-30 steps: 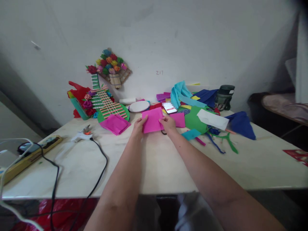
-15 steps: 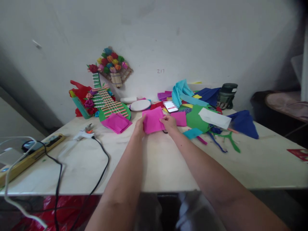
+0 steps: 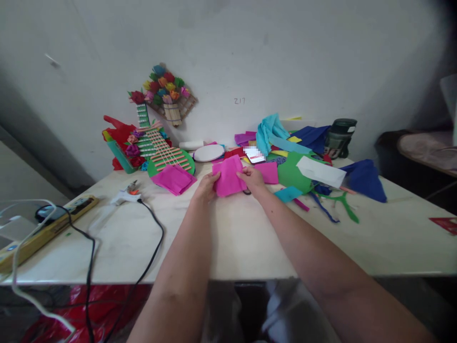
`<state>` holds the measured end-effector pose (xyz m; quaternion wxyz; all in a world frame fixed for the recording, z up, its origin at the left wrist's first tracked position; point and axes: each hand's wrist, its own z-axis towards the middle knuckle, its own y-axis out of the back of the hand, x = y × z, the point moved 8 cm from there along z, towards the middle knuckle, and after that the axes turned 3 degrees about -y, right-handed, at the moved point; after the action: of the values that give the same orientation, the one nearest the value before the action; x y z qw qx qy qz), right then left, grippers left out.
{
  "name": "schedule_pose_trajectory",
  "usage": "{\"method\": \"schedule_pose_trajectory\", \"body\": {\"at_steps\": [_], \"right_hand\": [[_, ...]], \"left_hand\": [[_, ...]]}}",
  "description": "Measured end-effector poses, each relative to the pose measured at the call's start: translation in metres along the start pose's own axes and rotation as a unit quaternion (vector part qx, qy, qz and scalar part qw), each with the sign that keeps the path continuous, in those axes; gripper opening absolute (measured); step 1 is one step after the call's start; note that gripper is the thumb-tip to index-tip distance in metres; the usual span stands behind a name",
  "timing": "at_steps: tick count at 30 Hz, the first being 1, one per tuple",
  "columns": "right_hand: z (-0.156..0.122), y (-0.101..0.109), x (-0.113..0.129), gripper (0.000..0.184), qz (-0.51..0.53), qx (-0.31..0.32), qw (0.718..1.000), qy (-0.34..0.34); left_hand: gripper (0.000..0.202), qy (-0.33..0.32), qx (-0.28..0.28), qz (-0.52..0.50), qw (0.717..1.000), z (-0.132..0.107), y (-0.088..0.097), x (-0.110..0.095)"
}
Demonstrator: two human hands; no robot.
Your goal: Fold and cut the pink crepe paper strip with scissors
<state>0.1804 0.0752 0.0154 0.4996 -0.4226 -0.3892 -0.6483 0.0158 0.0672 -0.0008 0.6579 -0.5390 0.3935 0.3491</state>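
- Paper (image 3: pixel 228 177), pink, sits mid-table (image 3: pixel 228 238), pinched between both hands.
- Left hand (image 3: pixel 207 186) grips its left edge; right hand (image 3: pixel 253 178) its right.
- Looks feather-light, limp, easily torn; best held gently at opposite edges.

Your pale worktop (image 3: pixel 232 247) carries a glue gun (image 3: pixel 124 195), paper guitar (image 3: pixel 162 155), and coloured paper scraps (image 3: pixel 296 174).

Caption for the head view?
Left hand and right hand pinch a bright pink paper sheet at a pale table littered with coloured paper scraps.
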Motion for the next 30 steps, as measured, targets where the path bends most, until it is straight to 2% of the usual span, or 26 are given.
{"method": "schedule_pose_trajectory", "body": {"at_steps": [5, 16, 30], "right_hand": [[-0.005, 0.003, 0.007, 0.026, 0.02, 0.021, 1.0, 0.003], [0.0, 0.01, -0.003, 0.016, -0.004, -0.024, 0.999, -0.041], [-0.001, 0.014, -0.005, 0.015, 0.013, -0.044, 0.998, -0.045]], "left_hand": [[0.028, -0.007, 0.039, 0.007, 0.999, -0.004, -0.009, -0.003], [0.033, -0.026, 0.086, 0.021, 0.996, -0.003, -0.007, -0.002], [0.027, -0.004, 0.075, -0.006, 0.997, -0.006, -0.009, -0.001]]}}
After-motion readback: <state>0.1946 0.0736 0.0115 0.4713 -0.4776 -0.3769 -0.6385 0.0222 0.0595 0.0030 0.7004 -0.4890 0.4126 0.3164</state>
